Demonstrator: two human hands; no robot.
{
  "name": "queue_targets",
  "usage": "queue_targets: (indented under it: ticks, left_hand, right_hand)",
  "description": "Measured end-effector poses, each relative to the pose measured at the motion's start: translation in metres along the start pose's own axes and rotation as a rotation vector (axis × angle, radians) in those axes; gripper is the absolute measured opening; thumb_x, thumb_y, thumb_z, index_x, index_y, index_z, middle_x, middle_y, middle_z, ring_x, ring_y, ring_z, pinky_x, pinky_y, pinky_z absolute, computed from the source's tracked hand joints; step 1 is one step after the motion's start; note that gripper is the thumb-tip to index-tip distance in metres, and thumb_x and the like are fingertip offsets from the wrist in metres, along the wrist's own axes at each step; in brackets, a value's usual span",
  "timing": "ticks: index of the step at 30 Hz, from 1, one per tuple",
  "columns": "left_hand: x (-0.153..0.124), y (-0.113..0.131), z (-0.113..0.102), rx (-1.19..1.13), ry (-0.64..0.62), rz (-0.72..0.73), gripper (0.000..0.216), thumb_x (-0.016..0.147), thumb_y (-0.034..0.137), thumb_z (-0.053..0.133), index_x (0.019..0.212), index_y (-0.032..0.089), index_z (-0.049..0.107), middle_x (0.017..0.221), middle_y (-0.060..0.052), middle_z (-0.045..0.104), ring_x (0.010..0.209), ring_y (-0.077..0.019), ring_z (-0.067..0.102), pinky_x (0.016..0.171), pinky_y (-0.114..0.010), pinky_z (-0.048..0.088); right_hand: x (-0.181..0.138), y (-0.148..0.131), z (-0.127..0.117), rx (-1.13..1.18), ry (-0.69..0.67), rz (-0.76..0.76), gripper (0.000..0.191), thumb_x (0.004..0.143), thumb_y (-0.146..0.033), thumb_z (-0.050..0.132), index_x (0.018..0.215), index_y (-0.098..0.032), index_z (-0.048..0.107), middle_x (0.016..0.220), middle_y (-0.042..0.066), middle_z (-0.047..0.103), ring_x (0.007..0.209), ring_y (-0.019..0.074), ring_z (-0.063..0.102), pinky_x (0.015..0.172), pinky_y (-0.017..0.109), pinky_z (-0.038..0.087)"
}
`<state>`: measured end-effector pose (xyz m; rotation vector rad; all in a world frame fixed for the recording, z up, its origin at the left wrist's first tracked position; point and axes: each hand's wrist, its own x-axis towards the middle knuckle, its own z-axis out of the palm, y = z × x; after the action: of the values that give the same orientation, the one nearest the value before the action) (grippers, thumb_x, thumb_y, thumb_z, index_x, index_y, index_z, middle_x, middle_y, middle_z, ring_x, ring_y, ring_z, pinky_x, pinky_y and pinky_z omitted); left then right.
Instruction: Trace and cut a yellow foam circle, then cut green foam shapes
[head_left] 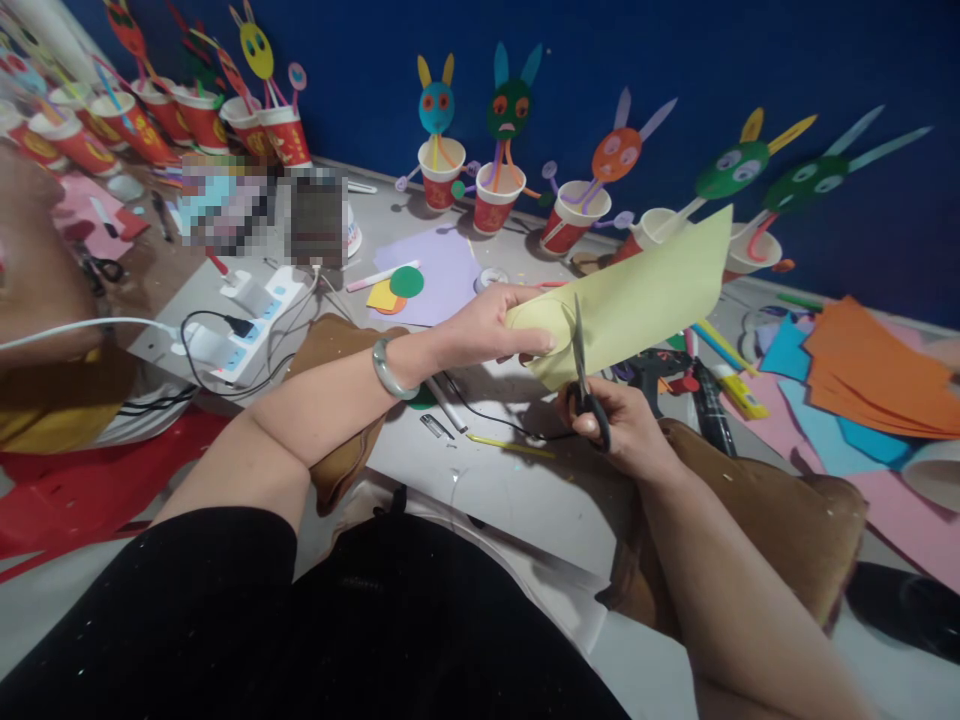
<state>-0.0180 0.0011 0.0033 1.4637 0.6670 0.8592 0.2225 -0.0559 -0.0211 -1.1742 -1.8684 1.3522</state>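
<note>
My left hand (pixel 499 325) pinches the near end of a sheet of yellow paper (pixel 652 290), thumb on top, where a rounded outline shows. A pair of scissors (pixel 581 370) with black handles is in my right hand (pixel 619 425), fingers through the loops. Its blades point up and cross the paper just right of my left thumb. The sheet is held in the air above the table, its far corner tilted up to the right. Below it lie a yellow strip (pixel 517 446) and a small metal-coloured clip-like piece (pixel 436 427).
Red paper cups (pixel 499 200) with paper rabbit figures line the blue wall. A power strip (pixel 262 320) with cables is at left, near another person's arm (pixel 45 270). Orange paper (pixel 877 370) lies at right. A green disc (pixel 406 282) rests by purple paper (pixel 442 250).
</note>
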Motion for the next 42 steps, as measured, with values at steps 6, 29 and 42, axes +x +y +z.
queue_targets:
  ticks: [6,29,42]
  left_hand:
    - [0.000,0.003,0.002,-0.005,-0.006,0.003,0.034,0.073,0.044,0.083,0.075,0.018,0.062,0.059,0.004,0.058,0.049,-0.0065,0.048,0.047,-0.022,0.036]
    - [0.000,0.000,0.000,0.038,-0.013,0.027,0.045,0.073,0.055,0.089,0.079,0.016,0.066,0.059,0.001,0.057,0.050,-0.0080,0.049,0.046,-0.025,0.036]
    - [0.000,-0.001,0.000,-0.004,-0.012,0.012,0.037,0.072,0.043,0.089,0.084,0.015,0.068,0.061,0.005,0.057,0.048,-0.0044,0.047,0.046,-0.020,0.034]
  right_hand:
    - [-0.001,-0.001,0.000,0.002,0.003,0.018,0.072,0.067,-0.092,0.076,0.064,-0.022,0.056,0.063,0.001,0.057,0.060,0.0154,0.045,0.058,0.032,0.037]
    - [-0.001,0.004,0.003,0.040,0.028,-0.018,0.074,0.066,-0.094,0.075,0.063,-0.022,0.055,0.062,0.001,0.056,0.057,0.0154,0.045,0.056,0.033,0.035]
    - [0.000,0.008,0.002,0.059,0.035,-0.052,0.071,0.068,-0.088,0.079,0.062,-0.021,0.055,0.059,0.000,0.055,0.055,0.0129,0.043,0.054,0.030,0.034]
